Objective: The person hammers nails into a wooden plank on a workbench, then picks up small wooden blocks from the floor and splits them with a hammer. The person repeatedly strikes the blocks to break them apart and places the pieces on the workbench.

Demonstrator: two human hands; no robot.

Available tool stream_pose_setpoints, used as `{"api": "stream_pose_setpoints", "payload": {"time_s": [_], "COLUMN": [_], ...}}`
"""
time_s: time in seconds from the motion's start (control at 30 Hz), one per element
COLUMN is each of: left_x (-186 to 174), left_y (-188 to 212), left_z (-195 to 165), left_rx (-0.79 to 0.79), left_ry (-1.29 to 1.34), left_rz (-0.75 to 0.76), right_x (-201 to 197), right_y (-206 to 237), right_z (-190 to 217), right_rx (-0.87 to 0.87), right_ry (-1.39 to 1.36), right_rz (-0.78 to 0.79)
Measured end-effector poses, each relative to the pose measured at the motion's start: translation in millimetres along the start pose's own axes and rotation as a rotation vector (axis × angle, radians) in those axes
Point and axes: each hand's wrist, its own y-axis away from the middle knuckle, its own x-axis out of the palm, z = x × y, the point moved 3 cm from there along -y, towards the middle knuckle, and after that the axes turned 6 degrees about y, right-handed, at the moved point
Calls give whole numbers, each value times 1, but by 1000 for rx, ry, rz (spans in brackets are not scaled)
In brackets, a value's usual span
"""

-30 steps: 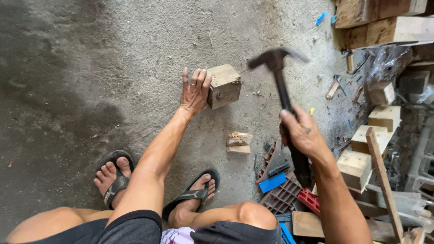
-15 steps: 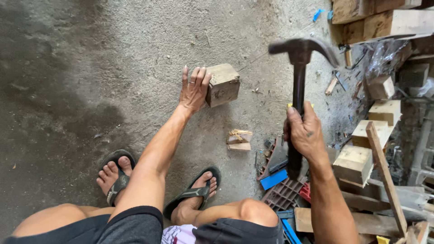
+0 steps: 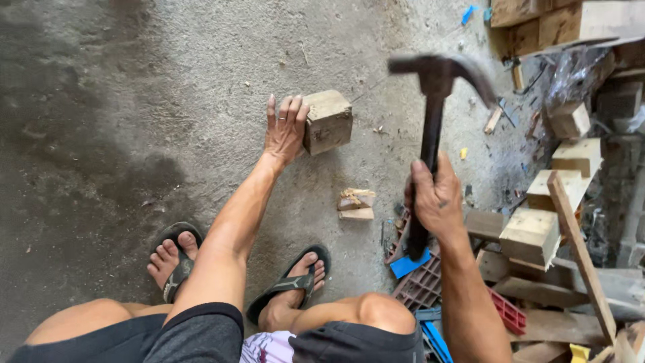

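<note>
A small wooden block point(image 3: 328, 121) rests on the concrete floor point(image 3: 134, 101), and my left hand point(image 3: 285, 129) lies flat against its left side, fingers spread. My right hand point(image 3: 438, 199) grips the dark handle of a claw hammer point(image 3: 435, 74), held upright with the head raised in the air to the right of the block. A thin nail or wire seems to stick out from the block's upper right corner, too fine to be sure.
A small split wood scrap point(image 3: 356, 204) lies between block and feet. Wooden offcuts point(image 3: 534, 232), planks and red and blue plastic pieces point(image 3: 430, 282) crowd the right side. My feet in dark sandals point(image 3: 176, 259) rest on the floor below.
The hammer has swung from tilted left to upright, with its head moved right and slightly lower in view. My left hand stays against the block.
</note>
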Motion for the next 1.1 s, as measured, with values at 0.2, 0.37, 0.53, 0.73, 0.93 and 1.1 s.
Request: {"api": "stream_pose_setpoints", "payload": {"time_s": [0.2, 0.37, 0.53, 0.73, 0.93, 1.1], "left_x": [-17, -25, -25, -21, -9, -1], "left_y": [-5, -10, -13, -9, 2, -1], "left_z": [-3, -7, -10, -1, 14, 18], "left_rx": [13, 12, 13, -59, -248, -229], "left_ry": [-94, 32, 13, -104, 261, 254], "left_rz": [-35, -33, -50, 21, 87, 112], "right_x": [40, 13, 15, 53, 35, -45], "right_y": [-9, 9, 8, -4, 17, 34], "right_z": [17, 11, 24, 9, -8, 42], "right_rx": [-204, 155, -66, -39, -18, -655], "right_ry": [433, 77, -5, 218, -224, -787], "right_rz": [144, 223, -65, 144, 86, -407]}}
